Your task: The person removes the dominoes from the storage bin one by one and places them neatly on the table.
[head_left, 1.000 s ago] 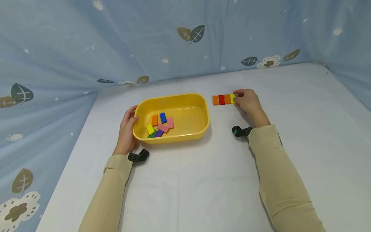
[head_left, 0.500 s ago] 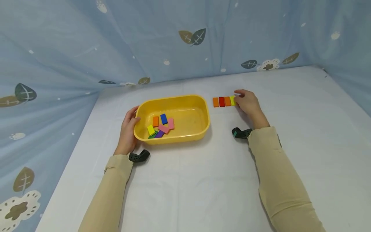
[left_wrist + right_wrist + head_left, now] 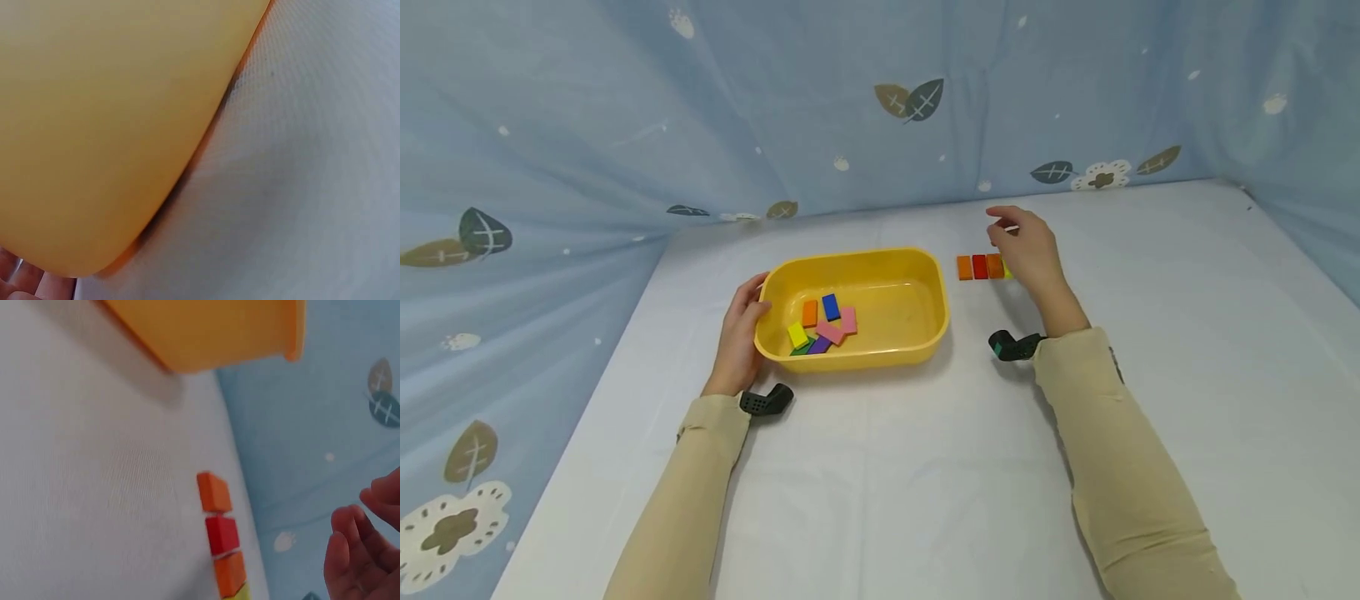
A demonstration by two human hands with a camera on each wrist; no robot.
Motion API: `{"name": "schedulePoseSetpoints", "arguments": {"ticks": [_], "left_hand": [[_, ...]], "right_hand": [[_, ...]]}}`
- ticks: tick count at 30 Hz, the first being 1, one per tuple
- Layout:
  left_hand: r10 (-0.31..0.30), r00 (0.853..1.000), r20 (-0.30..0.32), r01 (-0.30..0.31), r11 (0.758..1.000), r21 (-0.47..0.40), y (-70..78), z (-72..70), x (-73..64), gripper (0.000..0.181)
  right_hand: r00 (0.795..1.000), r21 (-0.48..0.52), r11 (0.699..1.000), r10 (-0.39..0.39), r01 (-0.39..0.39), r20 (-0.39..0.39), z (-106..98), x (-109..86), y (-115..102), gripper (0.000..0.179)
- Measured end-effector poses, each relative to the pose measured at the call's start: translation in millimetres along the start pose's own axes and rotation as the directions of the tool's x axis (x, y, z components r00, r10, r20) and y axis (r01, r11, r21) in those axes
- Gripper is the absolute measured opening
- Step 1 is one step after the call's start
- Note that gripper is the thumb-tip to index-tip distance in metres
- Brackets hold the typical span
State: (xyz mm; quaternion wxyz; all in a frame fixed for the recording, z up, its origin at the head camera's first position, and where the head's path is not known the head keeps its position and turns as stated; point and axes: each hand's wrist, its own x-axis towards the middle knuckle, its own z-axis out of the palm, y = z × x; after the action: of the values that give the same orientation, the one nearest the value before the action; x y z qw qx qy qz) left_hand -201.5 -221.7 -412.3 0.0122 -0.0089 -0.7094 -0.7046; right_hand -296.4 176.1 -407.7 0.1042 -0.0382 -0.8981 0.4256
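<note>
My left hand [image 3: 737, 342] grips the left end of a yellow plastic tub [image 3: 880, 358], thumb over the rim and fingers along the outside. Inside lie small flat blocks: an orange one [image 3: 809, 313], a blue one [image 3: 831, 307], two pink ones, a yellow one [image 3: 797, 335], a green one and a purple one [image 3: 820, 345]. To the tub's right stands a row: orange block [image 3: 965, 268], red block [image 3: 222, 535], second orange block [image 3: 230, 574], yellow block [image 3: 1007, 271], partly covered by my right hand [image 3: 1030, 250]. That hand hovers above the row, fingers loosely bent, holding nothing.
A white cloth [image 3: 925, 483] covers the table. Behind it and on the left hangs a blue curtain [image 3: 775, 100] with leaf and flower prints. A black wrist device [image 3: 1015, 345] sits at each cuff.
My right hand has let go of the yellow block at the row's end and risen up and slightly left. My left hand keeps its hold on the tub; the view has shifted a little.
</note>
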Motion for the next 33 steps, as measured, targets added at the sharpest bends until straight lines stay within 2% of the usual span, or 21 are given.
{"name": "schedulePoseSetpoints", "arguments": {"ticks": [2, 3, 8, 10, 14, 17, 22, 26, 29, 33], "left_hand": [[0.000, 1.000, -0.004, 0.000, 1.000, 0.008, 0.0, 0.1, 0.2, 0.044], [-0.002, 1.000, -0.005, 0.002, 1.000, 0.009, -0.2, 0.1, 0.0, 0.044], [-0.010, 1.000, -0.010, 0.010, 1.000, 0.015, -1.0, 0.2, 1.5, 0.044], [-0.007, 1.000, -0.015, 0.008, 1.000, 0.022, -0.9, 0.3, 2.2, 0.044], [-0.003, 1.000, -0.016, 0.003, 1.000, 0.028, 0.4, 0.8, 3.1, 0.043], [-0.004, 1.000, -0.015, 0.005, 1.000, 0.027, 0.9, 0.1, 2.4, 0.043], [0.000, 1.000, -0.015, 0.001, 0.999, 0.034, 0.9, 0.2, 2.9, 0.043], [0.001, 1.000, -0.016, 0.000, 0.999, 0.032, 1.2, 0.5, 3.5, 0.043], [-0.012, 1.000, -0.022, 0.012, 0.999, 0.036, 1.0, 0.1, 2.9, 0.043], [-0.015, 0.999, -0.033, 0.017, 0.999, 0.050, 0.0, -0.8, 2.3, 0.043]], "right_hand": [[0.999, -0.002, 0.999, -0.040, 0.040, -0.021, 12.2, 11.3, 10.7, 0.037], [0.998, 0.001, 0.998, -0.057, 0.057, -0.010, 12.2, 6.5, 3.6, 0.038], [0.990, 0.069, 0.990, -0.128, 0.124, 0.059, -4.7, -43.4, -60.1, 0.039], [0.984, 0.089, 0.983, -0.165, 0.159, 0.062, -5.0, -52.9, -72.2, 0.040], [0.963, 0.144, 0.959, -0.256, 0.243, 0.082, 4.1, -58.8, -83.1, 0.040], [0.937, 0.159, 0.945, -0.310, 0.286, 0.158, 13.2, -65.8, -93.5, 0.041], [0.871, 0.036, 0.927, -0.363, 0.373, 0.329, 27.1, -77.5, -109.2, 0.036], [0.822, -0.094, 0.889, -0.368, 0.448, 0.435, 37.2, -84.7, -117.4, 0.036], [0.798, -0.180, 0.858, -0.344, 0.482, 0.496, 45.2, -92.2, -122.3, 0.037], [0.781, -0.273, 0.820, -0.298, 0.504, 0.549, 56.3, -106.9, -131.4, 0.039]]}}
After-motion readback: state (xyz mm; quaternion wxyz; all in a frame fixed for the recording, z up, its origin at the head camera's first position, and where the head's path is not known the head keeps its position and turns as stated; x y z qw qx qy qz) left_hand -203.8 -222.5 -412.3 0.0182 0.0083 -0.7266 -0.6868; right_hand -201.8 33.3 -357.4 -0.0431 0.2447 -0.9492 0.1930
